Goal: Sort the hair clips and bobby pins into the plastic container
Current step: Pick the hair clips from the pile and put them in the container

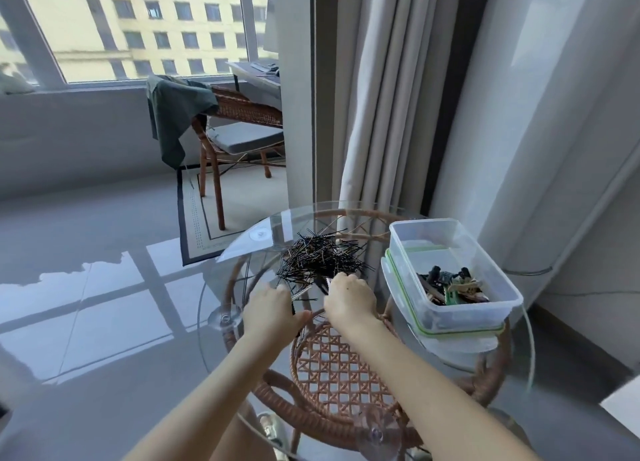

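Observation:
A loose pile of black bobby pins (320, 256) lies on the round glass table top (214, 287), toward its far side. Both hands rest at the pile's near edge. My left hand (272, 310) is curled, with a few pins showing between its fingers. My right hand (349, 298) is closed over pins at the heap's near right corner. The clear plastic container (453, 273) stands at the table's right, divided inside. Several dark and green hair clips (453, 285) fill its near compartment. The far compartment looks bare.
The container sits on its green-sealed lid (446, 336). A rattan frame and woven shelf (341, 363) show through the glass. Grey curtains (388, 114) hang just behind the table. A wicker chair (235, 128) with a green cloth stands further back.

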`<state>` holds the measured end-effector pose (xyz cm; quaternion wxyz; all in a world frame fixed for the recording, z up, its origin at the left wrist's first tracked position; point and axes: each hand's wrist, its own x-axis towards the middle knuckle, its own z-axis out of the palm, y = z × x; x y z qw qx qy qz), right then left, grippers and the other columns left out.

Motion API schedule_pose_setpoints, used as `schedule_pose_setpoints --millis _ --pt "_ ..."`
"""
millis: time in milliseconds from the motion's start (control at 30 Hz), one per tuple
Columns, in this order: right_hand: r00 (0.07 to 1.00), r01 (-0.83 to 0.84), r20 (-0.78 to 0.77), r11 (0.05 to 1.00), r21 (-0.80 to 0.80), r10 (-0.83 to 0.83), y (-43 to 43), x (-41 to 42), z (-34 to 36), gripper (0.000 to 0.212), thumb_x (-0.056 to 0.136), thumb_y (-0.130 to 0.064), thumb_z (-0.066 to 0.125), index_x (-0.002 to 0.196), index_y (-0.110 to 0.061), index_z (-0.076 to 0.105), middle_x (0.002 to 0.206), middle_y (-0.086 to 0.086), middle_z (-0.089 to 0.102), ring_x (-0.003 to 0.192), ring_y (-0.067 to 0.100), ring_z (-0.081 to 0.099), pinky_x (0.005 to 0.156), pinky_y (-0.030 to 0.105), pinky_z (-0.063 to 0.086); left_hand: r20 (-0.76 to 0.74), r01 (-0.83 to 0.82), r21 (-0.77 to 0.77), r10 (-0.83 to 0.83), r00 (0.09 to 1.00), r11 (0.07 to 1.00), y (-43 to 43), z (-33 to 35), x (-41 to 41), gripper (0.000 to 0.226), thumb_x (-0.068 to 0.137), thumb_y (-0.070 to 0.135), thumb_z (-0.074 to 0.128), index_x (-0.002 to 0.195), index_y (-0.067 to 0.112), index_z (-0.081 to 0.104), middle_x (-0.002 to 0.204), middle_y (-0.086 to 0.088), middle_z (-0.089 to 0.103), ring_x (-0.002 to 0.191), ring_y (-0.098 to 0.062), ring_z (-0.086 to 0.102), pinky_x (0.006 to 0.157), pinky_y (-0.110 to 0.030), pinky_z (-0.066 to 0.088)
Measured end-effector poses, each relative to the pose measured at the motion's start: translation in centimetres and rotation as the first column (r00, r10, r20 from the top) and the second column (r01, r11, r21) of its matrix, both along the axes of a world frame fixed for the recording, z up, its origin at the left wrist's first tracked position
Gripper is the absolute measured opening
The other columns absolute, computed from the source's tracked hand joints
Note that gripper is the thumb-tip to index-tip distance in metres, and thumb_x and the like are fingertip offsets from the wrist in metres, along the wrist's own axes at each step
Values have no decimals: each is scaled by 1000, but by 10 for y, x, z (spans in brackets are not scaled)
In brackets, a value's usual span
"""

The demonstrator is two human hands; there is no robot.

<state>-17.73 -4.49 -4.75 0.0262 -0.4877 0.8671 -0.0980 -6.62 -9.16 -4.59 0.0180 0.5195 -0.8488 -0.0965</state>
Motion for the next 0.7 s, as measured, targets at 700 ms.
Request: schedule_pose_setpoints --millis 700 --pt "902 134 430 972 -193 -39 57 -44 -4 47 80 -14 69 125 -15 57 95 7 72 86 20 64 84 35 51 -154 41 167 -16 988 985 -17 9 28 16 84 11 56 68 8 59 70 -9 56 60 -21 48 48 -22 37"
